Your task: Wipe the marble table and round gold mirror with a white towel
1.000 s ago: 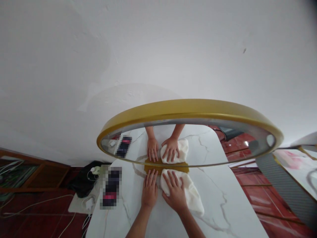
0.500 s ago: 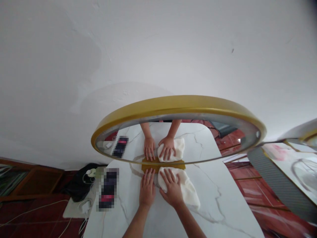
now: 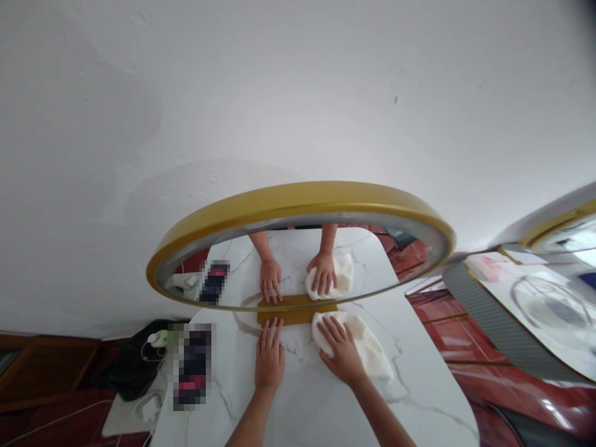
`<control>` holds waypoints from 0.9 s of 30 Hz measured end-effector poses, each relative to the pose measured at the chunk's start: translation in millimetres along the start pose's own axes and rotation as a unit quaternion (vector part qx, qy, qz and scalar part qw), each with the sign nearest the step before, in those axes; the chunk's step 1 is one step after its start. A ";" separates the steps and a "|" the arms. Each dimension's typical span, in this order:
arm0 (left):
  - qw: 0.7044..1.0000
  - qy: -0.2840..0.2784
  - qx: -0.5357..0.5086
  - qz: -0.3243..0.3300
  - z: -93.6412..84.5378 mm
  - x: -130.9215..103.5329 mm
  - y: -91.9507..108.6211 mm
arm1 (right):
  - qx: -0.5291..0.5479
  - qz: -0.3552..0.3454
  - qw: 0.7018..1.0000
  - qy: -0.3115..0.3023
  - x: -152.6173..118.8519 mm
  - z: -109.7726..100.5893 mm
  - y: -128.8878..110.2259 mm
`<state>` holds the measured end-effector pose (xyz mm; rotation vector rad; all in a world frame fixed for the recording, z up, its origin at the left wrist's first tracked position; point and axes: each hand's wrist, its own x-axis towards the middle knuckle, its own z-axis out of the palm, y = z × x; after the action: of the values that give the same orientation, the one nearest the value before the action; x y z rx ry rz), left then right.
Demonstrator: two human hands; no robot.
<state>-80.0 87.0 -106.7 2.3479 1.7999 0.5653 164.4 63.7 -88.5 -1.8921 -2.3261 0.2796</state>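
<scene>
A white cloth (image 3: pixel 370 347) lies crumpled on the white marbled table (image 3: pixel 321 403). My right hand (image 3: pixel 342 351) rests on the cloth's left part, palm down with its fingers stretched out, pressing it to the surface. On the table to the left, my left hand (image 3: pixel 270 357) lies flat with fingers extended and nothing in it. Its fingertips touch or nearly touch the gold base (image 3: pixel 293 316) of a round, gold-rimmed mirror (image 3: pixel 302 192). Both hands and the cloth show again as reflections in the glass.
A blurred-out dark device (image 3: pixel 193 366), perhaps a phone, lies at the table's left edge. Beyond that edge are a black bag (image 3: pixel 133 360) and white cables. The wall (image 3: pixel 279 93) rises behind the mirror. On the right stands another table (image 3: pixel 549 298) with a second gold-rimmed mirror (image 3: pixel 559 223).
My right hand has slid to the right with the cloth, widening the gap between my hands. My left hand stays about the same place by the base. The view has shifted slightly right.
</scene>
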 end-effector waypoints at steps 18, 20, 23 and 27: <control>1.000 -0.001 -0.009 -0.009 3.5 -0.4 -1.5 | 0.163 0.171 0.962 0.136 7.8 -2.7 11.9; 1.000 -0.004 -0.005 -0.007 3.8 -0.5 -1.5 | 0.198 0.222 0.942 0.157 21.7 -6.4 16.6; 1.000 -0.008 -0.001 -0.008 3.6 -0.8 -1.4 | 0.212 0.232 0.936 0.158 35.8 -9.6 23.2; 1.000 -0.013 0.000 -0.006 1.7 -0.9 -1.0 | 0.227 0.201 0.943 0.136 26.5 -12.0 27.6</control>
<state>-80.5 86.6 -108.7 2.3323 1.8024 0.5298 187.9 95.8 -83.4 -1.9847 -1.5235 0.5069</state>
